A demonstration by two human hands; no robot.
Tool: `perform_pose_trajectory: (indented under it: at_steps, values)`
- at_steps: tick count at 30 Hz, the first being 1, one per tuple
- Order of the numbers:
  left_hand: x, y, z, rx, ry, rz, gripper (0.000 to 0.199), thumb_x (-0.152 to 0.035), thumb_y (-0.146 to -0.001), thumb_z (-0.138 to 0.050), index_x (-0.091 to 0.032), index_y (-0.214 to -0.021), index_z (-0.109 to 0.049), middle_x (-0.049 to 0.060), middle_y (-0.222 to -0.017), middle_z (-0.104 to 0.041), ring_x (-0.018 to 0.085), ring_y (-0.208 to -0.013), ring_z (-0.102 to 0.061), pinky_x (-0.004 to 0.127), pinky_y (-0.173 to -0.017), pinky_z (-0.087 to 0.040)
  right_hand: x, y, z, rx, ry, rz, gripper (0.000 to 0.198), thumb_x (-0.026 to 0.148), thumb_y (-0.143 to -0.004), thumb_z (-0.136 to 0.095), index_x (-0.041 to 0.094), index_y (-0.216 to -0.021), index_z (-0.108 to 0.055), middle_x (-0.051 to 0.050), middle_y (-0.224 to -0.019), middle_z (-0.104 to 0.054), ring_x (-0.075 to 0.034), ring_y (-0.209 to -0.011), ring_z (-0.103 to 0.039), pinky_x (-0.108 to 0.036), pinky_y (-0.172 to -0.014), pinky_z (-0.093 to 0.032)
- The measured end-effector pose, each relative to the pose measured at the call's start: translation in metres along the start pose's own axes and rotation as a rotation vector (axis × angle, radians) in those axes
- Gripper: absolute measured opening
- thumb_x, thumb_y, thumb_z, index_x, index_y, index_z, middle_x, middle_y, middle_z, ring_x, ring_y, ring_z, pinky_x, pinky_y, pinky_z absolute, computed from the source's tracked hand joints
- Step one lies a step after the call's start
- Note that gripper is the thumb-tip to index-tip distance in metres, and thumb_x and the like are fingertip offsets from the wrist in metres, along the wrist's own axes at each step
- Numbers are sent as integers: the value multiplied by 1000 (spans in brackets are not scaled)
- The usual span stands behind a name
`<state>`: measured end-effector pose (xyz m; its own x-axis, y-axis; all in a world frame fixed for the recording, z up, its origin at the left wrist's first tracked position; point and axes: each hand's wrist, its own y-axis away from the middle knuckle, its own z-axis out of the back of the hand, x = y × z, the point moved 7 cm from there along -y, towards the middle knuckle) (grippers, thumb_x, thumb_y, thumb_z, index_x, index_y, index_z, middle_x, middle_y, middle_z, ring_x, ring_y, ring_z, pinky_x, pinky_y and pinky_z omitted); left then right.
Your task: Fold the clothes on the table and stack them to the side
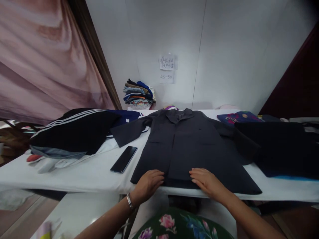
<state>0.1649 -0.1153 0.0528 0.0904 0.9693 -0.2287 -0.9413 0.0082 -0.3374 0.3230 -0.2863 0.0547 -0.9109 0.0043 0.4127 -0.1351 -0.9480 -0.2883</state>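
A dark grey long-sleeved shirt (184, 149) with a collar lies face up on the white table (104, 179), its sleeves out to both sides. My left hand (151, 182), below a bracelet (129, 200), rests on the lower front near the hem, fingers stretched out. On the other side of the centre line, my right hand (205, 181) lies on the hem with its fingers extended and slightly apart. The left sleeve end lies near a black phone (124, 159).
Black clothing with white stripes (74, 131) is piled at left, dark folded cloth (286, 146) at right. A stack of folded clothes (139, 94) stands against the back wall under paper notes (167, 68). A pink curtain (47, 56) hangs at left.
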Motion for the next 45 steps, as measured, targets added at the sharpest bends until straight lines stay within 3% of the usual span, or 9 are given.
perform_pose_trajectory:
  at_steps: [8, 12, 16, 24, 31, 34, 37, 41, 45]
  values:
    - [1, -5, -2, -71, 41, 54, 23, -25, -92, -43, -22, -95, -65, 4, -94, -71, 17, -89, -66, 33, -82, -54, -5, 16, -24, 154, 97, -64, 45, 46, -90, -50, 28, -131, -53, -8, -135, -54, -28, -128, -44, -49, -103, -39]
    - [2, -3, -4, -34, 28, 33, 20, -21, -87, -50, -23, -100, -65, 4, -98, -71, 19, -94, -65, 35, -84, -53, -3, 14, -30, 159, 164, -66, 38, 36, -92, -48, 30, -129, -54, -7, -131, -57, -28, -123, -49, -48, -96, -44]
    - [16, 10, 4, 26, -59, 30, 46, -6, -73, -51, -24, -115, -60, 5, -114, -67, 23, -110, -58, 45, -95, -47, -1, 10, -26, 162, 172, -55, 34, 32, -93, -44, 30, -124, -59, -6, -126, -61, -26, -119, -53, -44, -93, -48]
    - [81, 50, 44, -67, -175, 397, 61, 1, -62, -40, -28, -108, -68, 4, -115, -67, 24, -110, -59, 43, -90, -51, -14, 17, -29, 171, 113, -60, 39, 35, -92, -41, 45, -129, -52, 1, -124, -62, -24, -113, -59, -42, -92, -52]
    - [79, 57, 52, 147, 59, 428, 53, -10, -65, -53, -30, -112, -66, 2, -125, -62, 23, -113, -57, 38, -94, -49, -20, 26, -43, 198, 110, -82, 39, 43, -88, -48, 52, -125, -52, 0, -124, -61, -30, -113, -58, -47, -88, -54]
    - [93, 34, 63, 265, 219, 471, 43, -34, -76, -58, -31, -119, -62, 3, -131, -57, 22, -107, -61, 32, -86, -51, -11, 19, -28, 225, 45, -95, 36, 48, -87, -50, 42, -121, -59, -4, -128, -59, -30, -118, -55, -46, -95, -51]
    - [136, -11, 68, 204, 219, 635, 44, -50, -83, -51, -26, -117, -63, 6, -123, -63, 22, -99, -64, 31, -85, -50, -4, -4, -5, 182, -62, -97, 32, 43, -91, -46, 30, -113, -66, -8, -125, -61, -27, -118, -54, -42, -98, -48]
    - [207, -83, 54, 76, 59, 838, 53, -52, -83, -50, -16, -121, -58, 14, -120, -64, 26, -106, -61, 33, -93, -44, -14, -50, 17, 23, -84, -110, 32, 36, -93, -44, 23, -112, -66, -9, -125, -60, -23, -120, -52, -43, -103, -43]
    - [258, -128, 28, 80, 61, 1052, 55, -49, -80, -56, -11, -119, -56, 19, -120, -62, 29, -109, -60, 31, -87, -46, -29, -95, 19, -60, -14, -109, 38, 36, -92, -46, 19, -123, -60, -10, -136, -51, -23, -132, -40, -46, -109, -34]
